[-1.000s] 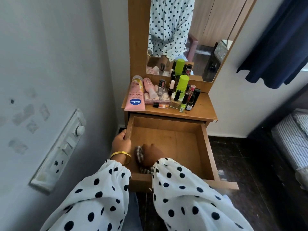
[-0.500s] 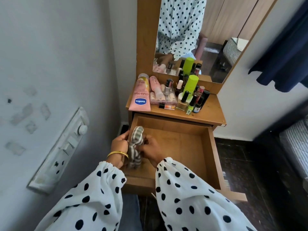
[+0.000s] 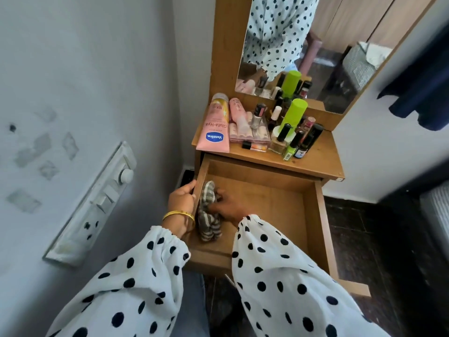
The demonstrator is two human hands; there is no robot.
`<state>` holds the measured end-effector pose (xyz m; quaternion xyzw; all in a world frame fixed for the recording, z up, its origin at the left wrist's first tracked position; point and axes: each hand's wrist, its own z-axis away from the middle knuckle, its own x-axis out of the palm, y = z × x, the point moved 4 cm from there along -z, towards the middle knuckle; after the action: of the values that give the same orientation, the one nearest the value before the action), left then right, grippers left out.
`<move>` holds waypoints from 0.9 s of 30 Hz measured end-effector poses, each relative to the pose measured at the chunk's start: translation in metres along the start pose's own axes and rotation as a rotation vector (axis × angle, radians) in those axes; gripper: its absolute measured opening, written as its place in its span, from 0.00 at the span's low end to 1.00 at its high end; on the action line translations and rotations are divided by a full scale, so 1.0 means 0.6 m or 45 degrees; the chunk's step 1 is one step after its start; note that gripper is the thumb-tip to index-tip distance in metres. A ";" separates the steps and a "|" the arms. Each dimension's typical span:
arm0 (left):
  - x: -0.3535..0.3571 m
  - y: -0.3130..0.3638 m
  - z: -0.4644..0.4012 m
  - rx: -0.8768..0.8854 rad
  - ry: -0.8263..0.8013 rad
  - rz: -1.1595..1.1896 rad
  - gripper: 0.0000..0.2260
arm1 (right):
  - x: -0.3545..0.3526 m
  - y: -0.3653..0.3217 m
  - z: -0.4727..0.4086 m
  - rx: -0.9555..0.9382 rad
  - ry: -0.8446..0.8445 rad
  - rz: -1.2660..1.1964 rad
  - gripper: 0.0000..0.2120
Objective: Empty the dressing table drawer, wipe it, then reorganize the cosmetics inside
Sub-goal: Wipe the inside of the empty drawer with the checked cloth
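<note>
The wooden drawer [image 3: 313,215] is pulled out under the dressing table top [image 3: 318,161], and only a cloth lies inside. My right hand [image 3: 228,207] grips the grey-and-white striped cloth [image 3: 209,224], pressing it against the drawer's left inner wall. My left hand [image 3: 182,199], with a gold bangle at the wrist, clasps the left wall's top edge from outside. The cosmetics stand on the table top: a pink Vaseline tube [image 3: 215,127], a pink bottle [image 3: 239,115], a lime-green bottle [image 3: 292,113] and several small nail polish bottles [image 3: 295,142].
A mirror [image 3: 315,45] rises behind the cosmetics. A white switch panel [image 3: 97,203] sits on the grey wall close at left. Dark floor [image 3: 364,239] lies to the right, with a dark blue cloth [image 3: 422,93] hanging at far right.
The cloth went from the drawer's front floor up along the left wall. My right hand carried it there. My left hand stayed on the left wall's edge.
</note>
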<state>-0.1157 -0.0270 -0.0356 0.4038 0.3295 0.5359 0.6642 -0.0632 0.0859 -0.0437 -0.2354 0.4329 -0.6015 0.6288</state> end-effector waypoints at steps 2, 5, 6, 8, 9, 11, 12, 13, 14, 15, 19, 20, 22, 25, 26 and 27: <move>-0.003 0.002 0.000 0.001 0.004 -0.024 0.21 | 0.010 0.002 0.031 0.029 -0.292 0.329 0.19; -0.004 -0.001 -0.004 -0.015 0.000 -0.018 0.22 | 0.023 0.003 0.053 0.008 -0.356 0.561 0.18; -0.002 -0.003 -0.005 -0.019 -0.001 -0.017 0.22 | 0.022 0.003 0.053 0.016 -0.349 0.539 0.17; -0.001 -0.002 -0.003 -0.030 -0.002 0.005 0.21 | 0.013 -0.002 0.050 0.040 -0.356 0.374 0.17; -0.001 0.001 -0.001 -0.029 -0.004 0.013 0.21 | 0.004 -0.003 0.045 0.058 -0.309 0.196 0.18; 0.001 0.007 0.007 -0.025 -0.021 0.009 0.20 | -0.009 -0.015 0.039 0.037 -0.100 -0.211 0.19; 0.002 0.009 0.010 -0.021 -0.025 0.005 0.19 | -0.016 -0.022 0.032 -0.018 0.036 -0.324 0.19; 0.003 0.011 0.013 -0.020 -0.023 0.012 0.19 | -0.021 -0.030 0.021 -0.065 0.146 -0.364 0.19; 0.004 0.012 0.015 -0.026 -0.022 0.023 0.19 | -0.023 -0.041 0.009 -0.095 0.220 -0.388 0.20; 0.005 0.013 0.015 -0.030 -0.022 0.029 0.19 | -0.023 -0.052 -0.001 -0.110 0.276 -0.391 0.20; 0.002 0.010 0.011 -0.021 0.009 -0.008 0.20 | -0.007 -0.054 -0.026 -0.079 0.413 -0.147 0.18; 0.002 0.011 0.011 -0.008 0.019 -0.025 0.20 | 0.000 -0.045 -0.025 -0.073 0.421 -0.033 0.17; 0.001 0.012 0.014 0.012 0.011 -0.048 0.21 | 0.014 -0.029 -0.011 -0.068 0.391 0.079 0.16; 0.000 0.014 0.011 0.025 0.003 -0.065 0.22 | 0.025 -0.020 0.027 -0.082 0.190 0.388 0.15; -0.001 0.013 0.009 0.020 0.005 -0.071 0.22 | 0.029 -0.017 0.041 -0.079 0.075 0.499 0.16; -0.002 0.012 0.009 0.013 0.004 -0.076 0.22 | 0.033 -0.013 0.056 -0.062 -0.049 0.590 0.17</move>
<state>-0.1148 -0.0284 -0.0266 0.3963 0.3452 0.5148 0.6773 -0.0416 0.0581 -0.0249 -0.1564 0.4777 -0.4256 0.7524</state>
